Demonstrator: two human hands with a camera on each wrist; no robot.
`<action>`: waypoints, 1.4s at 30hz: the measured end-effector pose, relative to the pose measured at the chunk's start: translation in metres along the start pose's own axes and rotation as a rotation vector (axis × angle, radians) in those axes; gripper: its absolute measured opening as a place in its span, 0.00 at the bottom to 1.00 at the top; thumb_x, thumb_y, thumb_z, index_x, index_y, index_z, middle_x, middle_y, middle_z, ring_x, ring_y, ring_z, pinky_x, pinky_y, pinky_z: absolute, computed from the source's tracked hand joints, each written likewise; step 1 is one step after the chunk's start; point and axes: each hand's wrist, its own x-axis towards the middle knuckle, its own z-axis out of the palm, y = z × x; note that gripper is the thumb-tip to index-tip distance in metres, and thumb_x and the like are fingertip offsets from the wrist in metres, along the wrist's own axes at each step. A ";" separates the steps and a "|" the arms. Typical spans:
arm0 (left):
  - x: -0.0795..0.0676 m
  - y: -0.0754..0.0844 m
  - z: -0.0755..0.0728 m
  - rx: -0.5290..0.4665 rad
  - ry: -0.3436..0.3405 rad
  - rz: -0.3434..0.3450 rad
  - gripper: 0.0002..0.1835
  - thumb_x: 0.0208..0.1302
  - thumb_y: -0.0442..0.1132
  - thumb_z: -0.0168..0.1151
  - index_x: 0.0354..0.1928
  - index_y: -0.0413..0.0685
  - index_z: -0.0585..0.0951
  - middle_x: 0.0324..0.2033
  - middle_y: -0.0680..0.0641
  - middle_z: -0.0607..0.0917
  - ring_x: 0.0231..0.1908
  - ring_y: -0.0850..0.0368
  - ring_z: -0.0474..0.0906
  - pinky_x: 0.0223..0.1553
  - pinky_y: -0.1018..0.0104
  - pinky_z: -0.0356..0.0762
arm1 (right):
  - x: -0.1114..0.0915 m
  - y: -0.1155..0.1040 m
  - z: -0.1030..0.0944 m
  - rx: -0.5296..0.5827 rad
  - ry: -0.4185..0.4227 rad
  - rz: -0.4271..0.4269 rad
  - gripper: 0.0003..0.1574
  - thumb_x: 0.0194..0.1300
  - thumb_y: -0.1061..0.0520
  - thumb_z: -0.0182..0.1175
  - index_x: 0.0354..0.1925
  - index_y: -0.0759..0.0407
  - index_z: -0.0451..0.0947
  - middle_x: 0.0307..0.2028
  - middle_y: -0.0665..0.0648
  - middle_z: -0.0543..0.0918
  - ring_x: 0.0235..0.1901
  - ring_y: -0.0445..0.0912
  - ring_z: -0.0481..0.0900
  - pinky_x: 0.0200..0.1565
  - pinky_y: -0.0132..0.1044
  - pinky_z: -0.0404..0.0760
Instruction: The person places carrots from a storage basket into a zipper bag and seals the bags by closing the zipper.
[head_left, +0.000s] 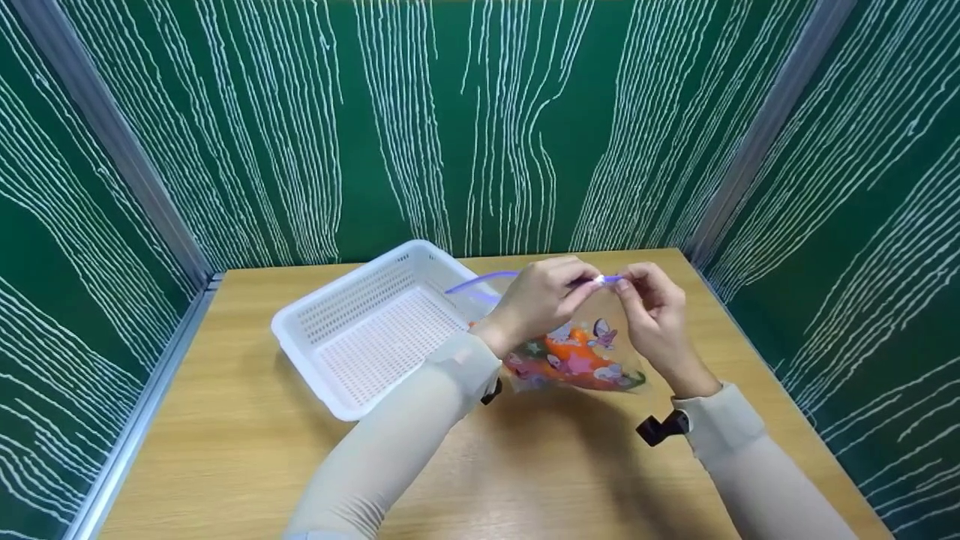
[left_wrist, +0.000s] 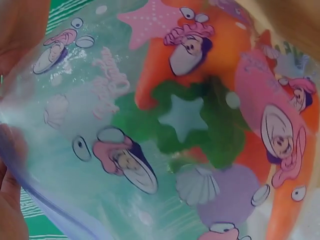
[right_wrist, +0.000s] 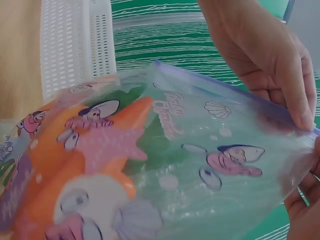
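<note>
A clear zip bag (head_left: 570, 349) with a purple zip edge (head_left: 480, 280) hangs below both hands. Cartoon oysters, shells and starfish are printed on its film. Orange and green things (right_wrist: 132, 117) show through it; the print hides their kind. My left hand (head_left: 541, 295) pinches the purple edge between thumb and fingers, close to one end. Just to its right, my right hand (head_left: 657, 311) pinches the corner at that end. In the right wrist view the left thumb presses along the zip near this corner. The zip's other end sticks out freely to the left.
A white perforated plastic basket (head_left: 307, 321) stands on the wooden table (head_left: 225, 420), left of the bag and behind my left forearm. Green panels with white wavy lines (head_left: 390, 112) enclose the table at the back and sides, with metal posts (head_left: 765, 112) at the corners.
</note>
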 end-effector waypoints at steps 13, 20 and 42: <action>-0.007 -0.011 -0.007 0.041 0.041 -0.013 0.08 0.78 0.35 0.66 0.47 0.39 0.90 0.42 0.43 0.92 0.42 0.52 0.89 0.52 0.68 0.87 | 0.002 0.000 -0.006 0.018 -0.026 0.094 0.10 0.74 0.75 0.60 0.51 0.80 0.78 0.37 0.45 0.86 0.34 0.37 0.83 0.42 0.25 0.85; -0.009 -0.011 -0.007 0.059 0.007 -0.022 0.08 0.78 0.36 0.66 0.50 0.39 0.90 0.43 0.44 0.93 0.44 0.52 0.89 0.53 0.68 0.87 | 0.004 0.004 -0.001 -0.005 -0.048 0.094 0.09 0.75 0.74 0.60 0.49 0.78 0.84 0.35 0.40 0.88 0.31 0.34 0.80 0.36 0.23 0.81; -0.016 -0.020 -0.009 0.124 -0.004 -0.027 0.07 0.76 0.36 0.67 0.47 0.40 0.90 0.42 0.44 0.93 0.43 0.52 0.90 0.53 0.65 0.88 | 0.000 0.000 -0.009 -0.065 0.119 0.306 0.11 0.80 0.65 0.60 0.51 0.75 0.82 0.36 0.44 0.86 0.36 0.42 0.82 0.44 0.28 0.84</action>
